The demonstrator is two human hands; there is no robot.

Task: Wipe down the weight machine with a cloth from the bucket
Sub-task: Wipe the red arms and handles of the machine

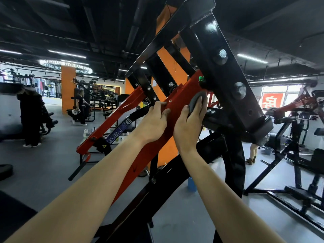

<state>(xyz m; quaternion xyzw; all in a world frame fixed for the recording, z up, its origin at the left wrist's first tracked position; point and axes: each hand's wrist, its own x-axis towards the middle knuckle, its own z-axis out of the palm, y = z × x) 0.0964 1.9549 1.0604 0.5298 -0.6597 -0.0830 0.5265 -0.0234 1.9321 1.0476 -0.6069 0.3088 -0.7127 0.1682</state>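
Head view: black steel weight machine (228, 76); its red painted lever arm (182, 92) slants lower-left to upper-right. My left hand (154, 121) grips that arm. My right hand (190, 125), just beside and upslope, clamps the grey folded cloth (197, 99) against it.

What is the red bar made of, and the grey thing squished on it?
The red bar looks like metal painted a fairly glossy red: it has straight hard edges and a faint sheen. The grey cloth under the right hand looks like soft matte fabric, bunched into a rounded wad. Which fabric can't be told.
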